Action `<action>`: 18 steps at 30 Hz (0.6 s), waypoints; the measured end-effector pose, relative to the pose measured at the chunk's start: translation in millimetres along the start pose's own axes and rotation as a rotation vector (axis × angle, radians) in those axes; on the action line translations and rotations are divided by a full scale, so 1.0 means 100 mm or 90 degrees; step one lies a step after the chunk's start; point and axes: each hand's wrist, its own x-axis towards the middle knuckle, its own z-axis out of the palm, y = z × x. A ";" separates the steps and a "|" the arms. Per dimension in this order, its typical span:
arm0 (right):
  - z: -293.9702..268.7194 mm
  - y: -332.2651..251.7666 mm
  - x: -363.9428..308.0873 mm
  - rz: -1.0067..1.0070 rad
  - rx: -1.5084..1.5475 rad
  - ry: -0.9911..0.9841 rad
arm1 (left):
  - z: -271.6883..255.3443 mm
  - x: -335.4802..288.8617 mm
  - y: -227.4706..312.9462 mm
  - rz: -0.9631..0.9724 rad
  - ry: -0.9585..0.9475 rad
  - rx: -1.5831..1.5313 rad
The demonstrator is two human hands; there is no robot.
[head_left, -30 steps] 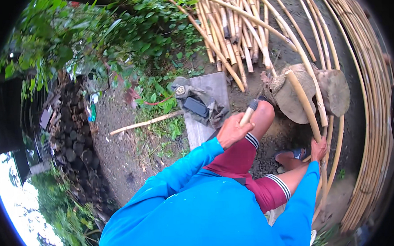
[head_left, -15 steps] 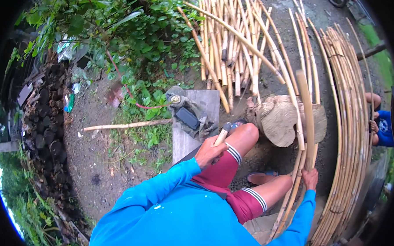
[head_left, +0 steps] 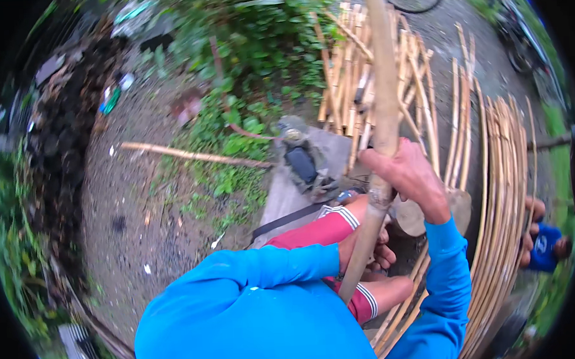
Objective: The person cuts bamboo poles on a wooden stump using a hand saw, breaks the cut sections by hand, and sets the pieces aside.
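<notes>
Head view. Bamboo pole (head_left: 386,98) right up in front of me, tilted, running from the top edge down to a cut end before my lap, over the blue shirt and red shorts (head_left: 306,232). My right hand (head_left: 415,174) is closed around it at about mid-length, gripping from the right side; pole extends both above and below that grip. A rough joint on the pole sits just below the hand.

My left hand (head_left: 384,255) is lower, near the pole's lower end. Pole crosses in front of it, hiding part of the palm and wrist; fingers curled, showing to the right of the pole. Cannot tell whether it grips the pole or something else.

Surroundings: two log rounds, a nearer one (head_left: 410,218) and a farther one (head_left: 460,207), just beyond the hands. Grey board (head_left: 282,199) ahead and to the left, bearing a camouflage cloth (head_left: 326,189) and a dark flat device (head_left: 301,165). Single stick (head_left: 196,156) on the ground, its right end near the board. Heap of cut poles (head_left: 343,68) farther ahead; long bundle (head_left: 503,196) along my right. Beyond the bundle, another person (head_left: 544,248) in blue.
</notes>
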 end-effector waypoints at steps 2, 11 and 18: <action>0.14 -0.22 0.08 -0.058 -0.063 0.005 | -0.09 -0.17 0.02 0.059 0.014 -0.060; 0.66 0.69 -1.02 -0.177 0.018 0.001 | -0.78 -1.12 0.07 0.160 -0.193 -0.216; 1.05 2.21 -2.11 -0.110 -0.134 -0.268 | -1.19 -1.94 0.28 0.456 -0.186 -0.285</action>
